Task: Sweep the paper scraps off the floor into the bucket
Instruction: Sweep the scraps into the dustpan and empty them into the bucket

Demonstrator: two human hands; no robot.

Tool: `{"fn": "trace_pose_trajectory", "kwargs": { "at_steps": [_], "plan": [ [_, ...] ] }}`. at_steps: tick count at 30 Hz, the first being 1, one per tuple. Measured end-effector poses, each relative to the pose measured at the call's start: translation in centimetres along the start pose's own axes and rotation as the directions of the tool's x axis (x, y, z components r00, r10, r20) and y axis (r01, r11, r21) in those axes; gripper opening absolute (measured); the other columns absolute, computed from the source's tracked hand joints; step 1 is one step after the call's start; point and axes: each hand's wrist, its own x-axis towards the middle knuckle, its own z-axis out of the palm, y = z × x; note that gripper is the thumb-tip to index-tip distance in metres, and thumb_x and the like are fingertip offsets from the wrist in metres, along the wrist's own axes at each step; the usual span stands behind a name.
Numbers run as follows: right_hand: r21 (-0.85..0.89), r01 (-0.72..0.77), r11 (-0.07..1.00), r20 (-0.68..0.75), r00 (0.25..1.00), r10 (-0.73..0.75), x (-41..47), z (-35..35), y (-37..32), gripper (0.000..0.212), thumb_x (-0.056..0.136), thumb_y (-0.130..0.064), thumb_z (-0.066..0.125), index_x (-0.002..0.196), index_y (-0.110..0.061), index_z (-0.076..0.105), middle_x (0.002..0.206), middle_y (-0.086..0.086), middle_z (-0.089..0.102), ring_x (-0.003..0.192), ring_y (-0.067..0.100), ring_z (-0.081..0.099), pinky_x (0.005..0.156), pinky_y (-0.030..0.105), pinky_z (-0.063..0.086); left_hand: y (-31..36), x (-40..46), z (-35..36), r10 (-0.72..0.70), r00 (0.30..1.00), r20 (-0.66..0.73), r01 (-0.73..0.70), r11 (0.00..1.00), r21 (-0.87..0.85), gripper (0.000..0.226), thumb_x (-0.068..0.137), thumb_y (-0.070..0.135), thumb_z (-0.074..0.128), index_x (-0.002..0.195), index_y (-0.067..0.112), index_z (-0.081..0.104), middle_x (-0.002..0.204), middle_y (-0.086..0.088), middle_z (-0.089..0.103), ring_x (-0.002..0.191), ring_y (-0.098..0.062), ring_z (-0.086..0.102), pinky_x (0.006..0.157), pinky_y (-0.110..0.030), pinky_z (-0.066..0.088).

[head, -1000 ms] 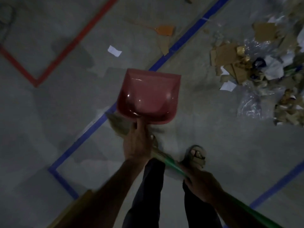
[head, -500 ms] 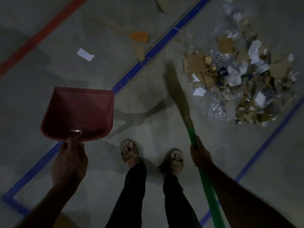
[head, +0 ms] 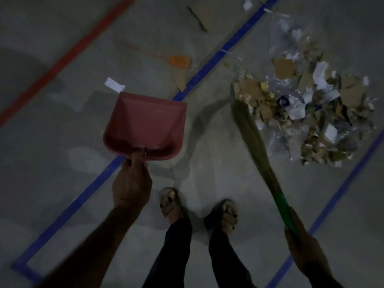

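Floor (head: 62,154): grey and dim, crossed by a red line (head: 68,57) at far left and blue lines (head: 199,77) running from near left to far right, with a second blue line at the right.
Scrap pile (head: 311,113): a wide heap of brown card pieces, white paper and clear plastic lying on the floor at far right, between the two blue lines.
Broom (head: 255,142): a soft grass brush on a green handle, slanting from near right up toward the pile; its tip touches the pile's left edge.
Dustpan (head: 145,125): red plastic, left of centre, its open mouth pointing to the far side; I cannot tell whether it touches the floor.
Left hand (head: 132,183): grips the dustpan's near edge, thumb laid on top.
Right hand (head: 299,246): fingers curled round the green handle at near right.
Feet (head: 170,202): two sandalled feet and dark trouser legs, between the hands.
Loose scraps: a white paper slip (head: 114,85) just beyond the dustpan's far left corner; an orange piece (head: 179,61) and a brown card triangle (head: 179,77) beside the blue line, farther off.
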Motion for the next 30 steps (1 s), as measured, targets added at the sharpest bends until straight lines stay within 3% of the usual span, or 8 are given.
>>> {"fn": "trace_pose_trajectory", "kwargs": {
  "at_steps": [3,5,10,12,15,20,25,30],
  "plan": [
    [0.021,0.178,0.984,0.047,0.983,-0.178,-0.5,1.7,-1.6,0.073,0.087,-0.065,0.044,0.148,-0.063,0.005,0.076,-0.005,0.069,0.059,0.013,0.067,0.059,0.039,0.059,-1.3,0.0,-2.6,-0.132,0.991,0.013,0.132,0.991,-0.017,0.028,0.100,0.016,0.050,0.128,0.013,0.050,0.093,-0.013,0.058,0.067,-0.031,0.056,0.054,-0.032,0.031],
    [-0.005,0.310,0.951,0.108,0.945,-0.308,-0.2,3.0,-4.3,0.072,0.093,-0.049,0.053,0.147,-0.064,0.008,0.077,-0.010,0.067,0.059,0.008,0.064,0.058,0.032,0.054,-3.1,-0.3,-3.9,-0.256,0.967,0.007,0.256,0.967,0.006,0.023,0.101,0.020,0.048,0.123,0.015,0.049,0.094,-0.013,0.055,0.072,-0.038,0.057,0.058,-0.035,0.030],
    [-0.223,0.669,0.709,0.205,0.744,-0.637,2.4,8.3,-15.2,0.062,0.096,-0.056,0.034,0.152,-0.054,0.008,0.079,-0.006,0.060,0.064,0.017,0.062,0.058,0.034,0.054,-7.4,-0.2,-5.9,-0.373,0.928,-0.017,0.373,0.925,0.069,0.022,0.098,0.020,0.051,0.120,0.015,0.047,0.098,-0.018,0.055,0.078,-0.048,0.058,0.059,-0.041,0.035],
    [-0.249,0.733,0.632,0.339,0.678,-0.653,3.6,10.5,-21.7,0.062,0.097,-0.056,0.029,0.151,-0.056,-0.002,0.088,0.003,0.060,0.075,0.026,0.064,0.066,0.037,0.054,-8.2,0.3,-6.4,-0.381,0.924,-0.012,0.381,0.922,0.072,0.022,0.098,0.020,0.051,0.120,0.014,0.047,0.099,-0.020,0.056,0.078,-0.047,0.058,0.060,-0.041,0.036],
    [-0.209,0.759,0.617,0.447,0.635,-0.630,4.6,13.0,-31.5,0.061,0.101,-0.047,0.036,0.154,-0.052,0.005,0.108,0.013,0.061,0.093,0.037,0.064,0.079,0.041,0.053,-8.8,1.7,-6.7,-0.382,0.924,-0.025,0.382,0.922,0.067,0.023,0.098,0.021,0.051,0.120,0.015,0.046,0.101,-0.020,0.056,0.081,-0.047,0.059,0.061,-0.041,0.038],
    [0.004,0.600,0.800,0.374,0.741,-0.558,6.5,16.1,-42.5,0.065,0.102,-0.041,0.044,0.153,-0.053,0.006,0.109,0.012,0.065,0.094,0.030,0.066,0.075,0.036,0.052,-9.3,5.8,-5.9,-0.360,0.933,-0.025,0.361,0.930,0.072,0.026,0.097,0.019,0.053,0.123,0.014,0.047,0.101,-0.020,0.057,0.080,-0.046,0.059,0.060,-0.042,0.039],
    [0.203,0.262,0.944,0.271,0.911,-0.311,11.7,14.2,-42.1,0.060,0.104,-0.038,0.042,0.158,-0.036,0.014,0.138,0.015,0.056,0.123,0.035,0.056,0.100,0.039,0.045,-8.4,11.6,-5.3,-0.333,0.942,0.025,0.328,0.937,0.123,0.030,0.097,0.020,0.051,0.127,0.019,0.043,0.100,-0.020,0.056,0.080,-0.047,0.058,0.061,-0.048,0.046],
    [0.324,-0.111,0.940,0.237,0.971,0.034,14.6,9.8,-32.9,0.061,0.101,-0.051,0.037,0.153,-0.053,0.005,0.106,0.015,0.068,0.084,0.037,0.069,0.080,0.049,0.058,-4.6,17.6,-4.7,-0.207,0.973,0.099,0.191,0.970,0.150,0.034,0.097,0.020,0.052,0.130,0.021,0.042,0.100,-0.019,0.054,0.078,-0.049,0.060,0.061,-0.051,0.048]
  ]
}}
